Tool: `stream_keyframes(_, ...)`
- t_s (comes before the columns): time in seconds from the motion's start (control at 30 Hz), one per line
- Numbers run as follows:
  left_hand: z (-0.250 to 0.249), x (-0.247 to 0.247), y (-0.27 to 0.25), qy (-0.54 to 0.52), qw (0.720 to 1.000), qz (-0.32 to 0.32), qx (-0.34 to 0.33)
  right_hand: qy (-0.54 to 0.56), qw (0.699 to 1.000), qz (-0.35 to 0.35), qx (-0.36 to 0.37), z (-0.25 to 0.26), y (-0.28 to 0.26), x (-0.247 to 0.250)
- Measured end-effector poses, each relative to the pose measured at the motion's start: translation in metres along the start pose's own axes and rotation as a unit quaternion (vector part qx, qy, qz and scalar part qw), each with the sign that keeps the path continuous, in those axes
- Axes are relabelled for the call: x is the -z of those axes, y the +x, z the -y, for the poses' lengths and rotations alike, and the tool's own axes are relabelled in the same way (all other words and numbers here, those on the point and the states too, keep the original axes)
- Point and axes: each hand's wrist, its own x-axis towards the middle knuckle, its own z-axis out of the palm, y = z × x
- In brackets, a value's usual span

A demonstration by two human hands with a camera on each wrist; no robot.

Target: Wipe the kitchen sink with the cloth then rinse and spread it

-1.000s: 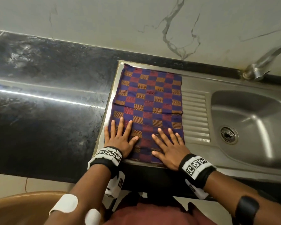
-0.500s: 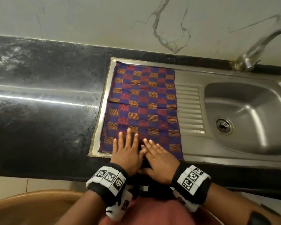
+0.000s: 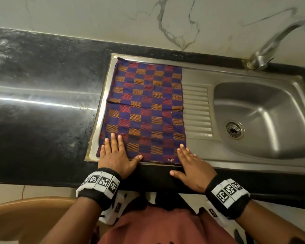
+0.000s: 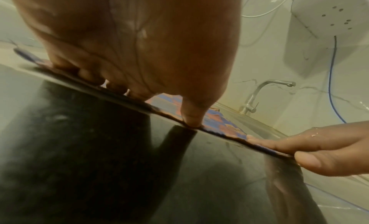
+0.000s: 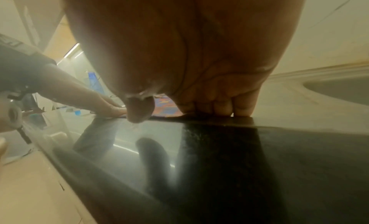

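Observation:
A purple, red and orange checked cloth [image 3: 144,110] lies spread flat on the steel drainboard [image 3: 197,110] left of the sink bowl [image 3: 264,120]. My left hand [image 3: 115,154] lies flat with straight fingers on the cloth's near left corner. My right hand [image 3: 192,164] lies flat at the near right corner, fingers on the cloth edge and steel rim, thumb on the black counter edge. The left wrist view shows my left thumb [image 4: 191,116] pressing the cloth's [image 4: 223,121] near edge. In the right wrist view my right fingers [image 5: 219,107] rest at the rim.
Black stone counter [image 3: 42,106] runs left of the sink. A curved steel tap [image 3: 271,46] stands at the back right against the marble wall. The drain [image 3: 234,129] sits in the bowl. A brown plastic chair or tub [image 3: 25,219] stands below the counter at the left.
Both hands slid apart along the cloth's near edge, from touching in the middle to the two near corners. The cloth stays spread flat.

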Motion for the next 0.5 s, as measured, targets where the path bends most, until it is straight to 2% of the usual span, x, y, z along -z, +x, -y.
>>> stream_keyframes(0.13,-0.007,0.007,0.000,0.008,1.000,0.010,0.015,0.041,0.999,0.005,0.006,-0.003,0.005,0.006)
stream_keyframes(0.27,-0.025,0.021,-0.001,0.012,0.999,0.006,0.035,0.117,0.990,-0.082,0.018,-0.022,0.016,0.020)
stream_keyframes(0.37,-0.057,0.023,-0.006,0.002,1.000,-0.024,0.018,0.144,0.979,-0.140,0.003,-0.042,0.016,0.032)
stream_keyframes(0.5,-0.126,0.019,-0.011,-0.010,0.997,-0.072,-0.007,0.141,0.970,-0.192,-0.037,-0.082,0.009,0.039)
